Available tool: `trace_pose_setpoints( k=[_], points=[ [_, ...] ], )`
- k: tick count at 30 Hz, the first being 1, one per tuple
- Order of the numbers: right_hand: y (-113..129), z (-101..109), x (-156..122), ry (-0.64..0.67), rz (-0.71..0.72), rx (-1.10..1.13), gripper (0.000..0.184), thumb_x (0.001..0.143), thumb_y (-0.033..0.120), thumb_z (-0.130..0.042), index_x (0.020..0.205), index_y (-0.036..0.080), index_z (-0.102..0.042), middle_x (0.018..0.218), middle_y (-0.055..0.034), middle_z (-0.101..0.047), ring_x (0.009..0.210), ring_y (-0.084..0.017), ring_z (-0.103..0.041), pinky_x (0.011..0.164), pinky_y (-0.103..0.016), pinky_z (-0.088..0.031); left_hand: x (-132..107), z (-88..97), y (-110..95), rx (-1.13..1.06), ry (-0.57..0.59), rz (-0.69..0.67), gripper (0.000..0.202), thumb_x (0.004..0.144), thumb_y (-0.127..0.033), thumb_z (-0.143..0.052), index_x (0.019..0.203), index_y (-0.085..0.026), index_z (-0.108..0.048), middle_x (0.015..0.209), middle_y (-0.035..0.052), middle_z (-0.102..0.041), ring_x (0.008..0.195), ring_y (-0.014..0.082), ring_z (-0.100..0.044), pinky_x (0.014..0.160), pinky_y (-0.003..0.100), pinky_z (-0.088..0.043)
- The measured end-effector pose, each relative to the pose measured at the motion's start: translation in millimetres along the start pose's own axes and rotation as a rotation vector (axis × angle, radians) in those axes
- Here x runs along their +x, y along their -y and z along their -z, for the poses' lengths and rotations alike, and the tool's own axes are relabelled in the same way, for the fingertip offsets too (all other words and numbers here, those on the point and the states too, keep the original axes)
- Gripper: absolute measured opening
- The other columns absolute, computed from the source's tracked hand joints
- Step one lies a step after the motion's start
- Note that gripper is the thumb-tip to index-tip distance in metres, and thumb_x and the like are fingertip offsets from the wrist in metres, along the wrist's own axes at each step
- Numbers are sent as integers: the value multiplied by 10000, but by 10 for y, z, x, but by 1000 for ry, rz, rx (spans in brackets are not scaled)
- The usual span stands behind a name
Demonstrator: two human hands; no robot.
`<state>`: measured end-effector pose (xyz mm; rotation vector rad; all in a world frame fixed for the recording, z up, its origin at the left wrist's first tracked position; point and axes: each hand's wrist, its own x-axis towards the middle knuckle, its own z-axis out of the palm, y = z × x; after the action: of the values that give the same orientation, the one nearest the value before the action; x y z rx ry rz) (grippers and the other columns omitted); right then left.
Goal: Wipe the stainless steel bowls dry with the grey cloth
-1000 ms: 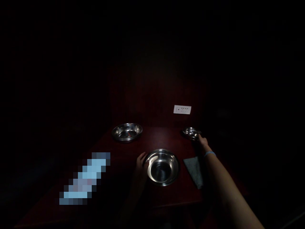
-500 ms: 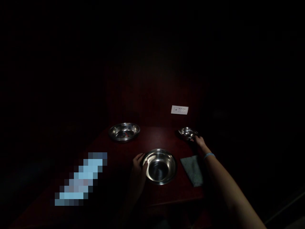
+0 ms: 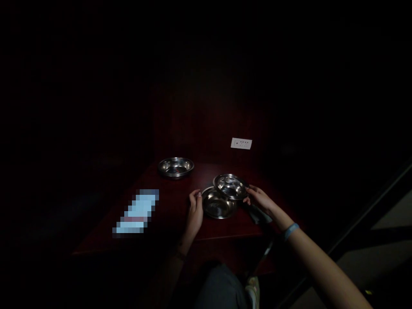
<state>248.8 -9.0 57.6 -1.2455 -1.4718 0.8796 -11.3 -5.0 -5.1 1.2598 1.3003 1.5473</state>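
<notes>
Darkness swallows most of the room, leaving a dim pool of light over a reddish desk (image 3: 172,197) and a white socket plate (image 3: 241,143) on the wall behind it. Near the front, the person's right hand (image 3: 260,199) grips a shiny steel bowl (image 3: 230,186) by its right rim, thumb and fingers closed on the edge. From where I stand, that bowl overlaps the far right part of a second bowl (image 3: 219,210), which sits on the desk. Beside this lower one, the left hand (image 3: 195,213) curves its fingers at the left rim; in such poor light I can't tell whether it grips or merely rests there. A grey-green cloth (image 3: 261,216) lies just right of the bowls, partly under the right hand's shadow. Farther back on the left stands another steel dish (image 3: 176,166), well apart from both hands. Nearer, a pixelated pale-blue patch (image 3: 137,213) slants across the desk's left side. A blue wristband (image 3: 291,231) circles the right wrist.
</notes>
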Motion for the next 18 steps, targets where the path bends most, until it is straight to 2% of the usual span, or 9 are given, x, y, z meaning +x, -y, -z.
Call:
trace_pose_setpoints(
  k=[3,8,13,18],
  points=[
    [96,-55,-113,141,-148,76,304,863,518,-617,916,218,-622,635,-37,-721,493,-153,-604,527,-263,-491,-24,1,-38,26,18,-5,358,1017,-405,-339,1263,-189,-484,1255,146,-639,1126,221,-644,1009,382,-489],
    [181,-119,-138,208,-98,115,289,861,496,-647,877,208,-630,635,-30,-727,478,-140,-600,508,-245,-486,-12,-10,-24,33,60,-19,357,1013,-402,-344,1261,-187,-485,1282,159,-634,1142,228,-641,1019,385,-480],
    [120,-247,-128,228,-59,73,365,853,574,-641,798,214,-650,567,-17,-704,446,-154,-590,467,-252,-481,0,-7,-11,17,57,-23,385,1025,-425,-315,1272,-189,-493,1287,155,-638,1181,233,-628,1048,398,-461],
    [154,-320,-152,304,-198,-113,368,951,517,-530,754,224,-632,630,-24,-723,531,-146,-628,576,-240,-519,16,-18,38,-2,94,-16,388,1026,-439,-311,1282,-201,-480,1296,145,-638,1180,227,-631,1056,397,-451]
  ],
)
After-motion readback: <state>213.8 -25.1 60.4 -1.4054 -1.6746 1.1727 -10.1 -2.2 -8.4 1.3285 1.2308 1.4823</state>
